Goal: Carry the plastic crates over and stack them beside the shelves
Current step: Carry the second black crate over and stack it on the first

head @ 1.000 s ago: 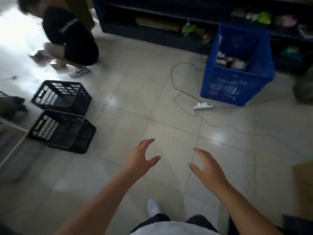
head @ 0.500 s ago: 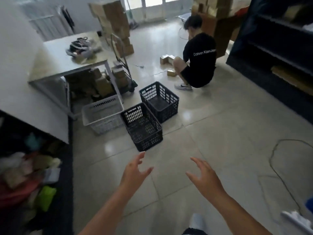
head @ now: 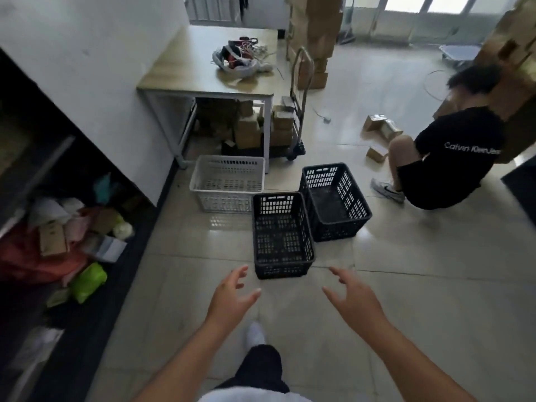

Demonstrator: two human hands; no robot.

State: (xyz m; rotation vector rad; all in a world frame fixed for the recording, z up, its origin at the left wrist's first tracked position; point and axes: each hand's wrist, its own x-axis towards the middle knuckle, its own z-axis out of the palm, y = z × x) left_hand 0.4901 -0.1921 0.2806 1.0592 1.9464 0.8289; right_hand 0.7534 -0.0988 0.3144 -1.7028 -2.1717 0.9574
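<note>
A single wide-angle view, worn on the head, looks forward and steeply down over the person's own outstretched forearms. The left hand (head: 232,297) and right hand (head: 352,297) sit low in the frame, closest to the lens. Just beyond them on the tiled floor (head: 420,285) stands the nearer black crate (head: 282,236). The table (head: 208,68) and stacked cardboard boxes (head: 316,30) lie farther off, near the top edge (straight lines bow outward toward the corners). No second view shares the scene

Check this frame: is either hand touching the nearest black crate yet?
Apart. The head view shows bare floor between the nearest black crate and both the left hand and right hand.
</note>
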